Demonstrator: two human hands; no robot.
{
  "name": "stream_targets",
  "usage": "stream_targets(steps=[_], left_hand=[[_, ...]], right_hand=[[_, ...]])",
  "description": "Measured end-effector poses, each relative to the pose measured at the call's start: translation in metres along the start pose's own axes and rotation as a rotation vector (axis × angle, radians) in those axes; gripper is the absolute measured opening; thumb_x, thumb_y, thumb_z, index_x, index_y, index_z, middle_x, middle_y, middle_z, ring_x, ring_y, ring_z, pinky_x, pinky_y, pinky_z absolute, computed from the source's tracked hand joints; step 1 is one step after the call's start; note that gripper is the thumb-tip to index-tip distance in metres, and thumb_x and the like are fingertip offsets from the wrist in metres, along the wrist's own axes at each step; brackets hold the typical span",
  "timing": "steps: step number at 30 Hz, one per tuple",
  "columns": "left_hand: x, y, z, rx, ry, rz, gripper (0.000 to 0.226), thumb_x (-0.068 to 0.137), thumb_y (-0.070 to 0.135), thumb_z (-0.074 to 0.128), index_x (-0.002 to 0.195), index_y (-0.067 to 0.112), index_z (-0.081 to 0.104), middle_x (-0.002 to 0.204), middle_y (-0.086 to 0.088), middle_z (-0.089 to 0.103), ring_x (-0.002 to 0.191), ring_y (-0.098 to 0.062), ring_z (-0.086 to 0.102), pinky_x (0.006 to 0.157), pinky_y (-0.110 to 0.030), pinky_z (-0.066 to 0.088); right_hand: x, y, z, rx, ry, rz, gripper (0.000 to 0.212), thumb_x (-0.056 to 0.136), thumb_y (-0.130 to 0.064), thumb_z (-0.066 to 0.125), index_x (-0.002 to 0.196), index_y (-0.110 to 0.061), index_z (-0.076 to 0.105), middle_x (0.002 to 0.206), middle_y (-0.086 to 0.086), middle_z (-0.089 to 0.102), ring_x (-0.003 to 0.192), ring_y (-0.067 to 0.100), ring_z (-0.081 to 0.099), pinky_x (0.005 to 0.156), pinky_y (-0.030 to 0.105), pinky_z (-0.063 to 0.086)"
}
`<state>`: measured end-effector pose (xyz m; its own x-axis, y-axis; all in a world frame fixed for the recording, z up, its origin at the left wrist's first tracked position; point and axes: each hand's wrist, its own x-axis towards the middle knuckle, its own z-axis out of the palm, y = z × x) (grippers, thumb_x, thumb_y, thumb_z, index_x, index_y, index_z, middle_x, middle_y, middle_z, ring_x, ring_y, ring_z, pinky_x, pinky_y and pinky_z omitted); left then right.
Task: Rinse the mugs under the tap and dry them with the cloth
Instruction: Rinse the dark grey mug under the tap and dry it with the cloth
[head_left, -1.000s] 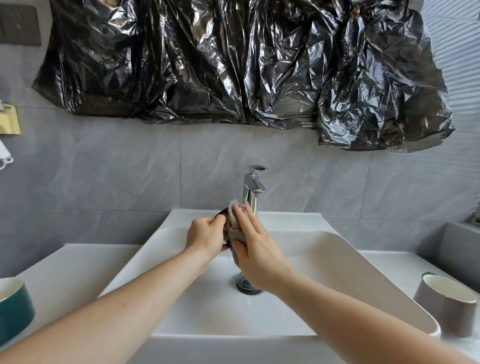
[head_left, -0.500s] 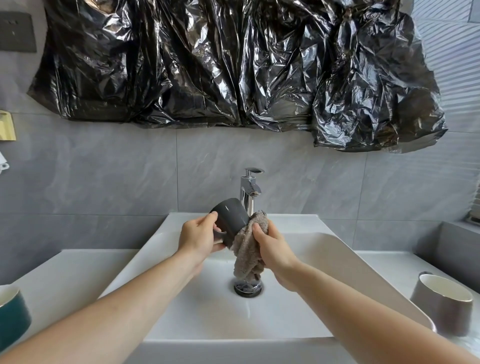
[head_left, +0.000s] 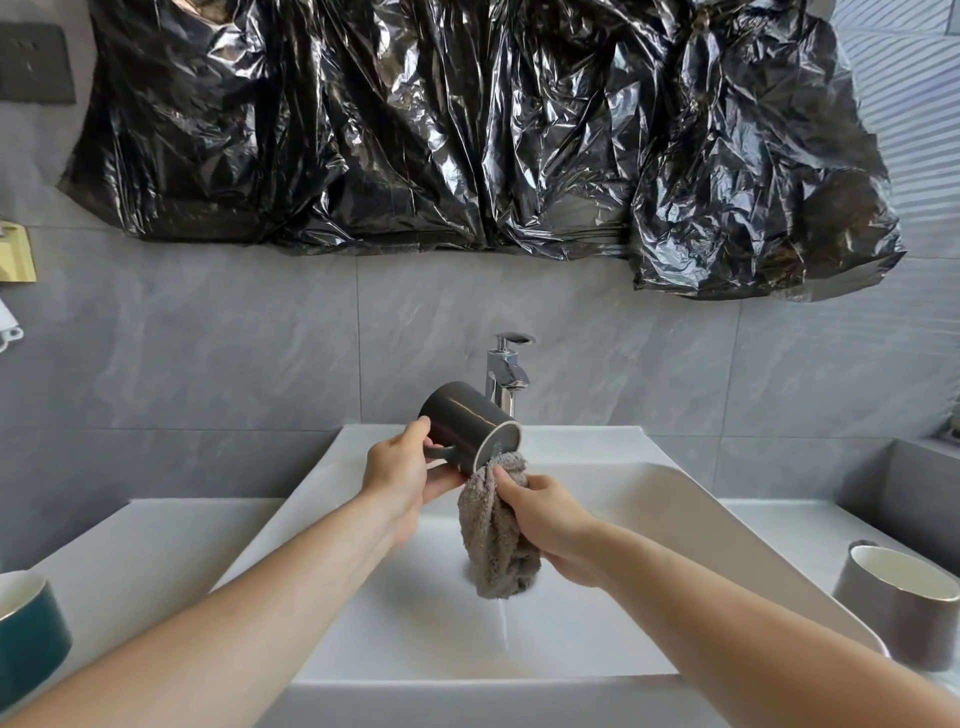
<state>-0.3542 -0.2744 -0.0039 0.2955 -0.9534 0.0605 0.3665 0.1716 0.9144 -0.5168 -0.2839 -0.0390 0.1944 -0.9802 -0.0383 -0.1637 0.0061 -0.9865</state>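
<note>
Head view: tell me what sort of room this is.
Probably a bathroom or washroom. A white basin with a chrome tap stands against grey wall tiles, with mugs on the counter either side, and black plastic sheeting covers the wall above, perhaps a mirror.

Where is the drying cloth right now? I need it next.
The cloth hangs from the right hand over the sink, its top tucked into the dark mug.
</note>
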Motion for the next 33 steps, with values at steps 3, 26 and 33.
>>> stream_targets(steps=[3, 26, 33], left_hand=[[-0.001, 0.003, 0.004, -0.035, -0.01, 0.0, 0.032, 0.106, 0.02, 0.054, 0.077, 0.011, 0.043, 0.093, -0.021, 0.064, 0.082, -0.04, 0.076, 0.057, -0.037, 0.065], [-0.001, 0.005, 0.0, 0.099, 0.015, 0.047, 0.04, 0.103, 0.024, 0.058, 0.067, 0.01, 0.046, 0.082, -0.023, 0.072, 0.078, -0.035, 0.079, 0.06, -0.038, 0.065], [0.002, 0.005, -0.002, 0.032, 0.084, 0.088, 0.038, 0.103, 0.022, 0.058, 0.069, 0.01, 0.048, 0.071, -0.016, 0.074, 0.063, -0.029, 0.078, 0.051, -0.03, 0.06]], right_hand=[[-0.001, -0.005, 0.001, 0.061, 0.087, -0.072, 0.036, 0.106, -0.045, 0.055, 0.103, -0.013, 0.071, 0.087, 0.002, 0.078, 0.08, 0.018, 0.074, 0.059, 0.025, 0.056], [0.003, -0.001, -0.007, -0.099, 0.193, -0.136, 0.031, 0.106, -0.039, 0.053, 0.105, -0.016, 0.073, 0.101, 0.005, 0.079, 0.097, 0.023, 0.075, 0.095, 0.043, 0.06], [-0.006, -0.008, -0.006, -0.449, 0.397, -0.378, 0.035, 0.098, -0.047, 0.058, 0.081, -0.019, 0.069, 0.078, -0.005, 0.073, 0.082, 0.02, 0.069, 0.071, 0.031, 0.049]])
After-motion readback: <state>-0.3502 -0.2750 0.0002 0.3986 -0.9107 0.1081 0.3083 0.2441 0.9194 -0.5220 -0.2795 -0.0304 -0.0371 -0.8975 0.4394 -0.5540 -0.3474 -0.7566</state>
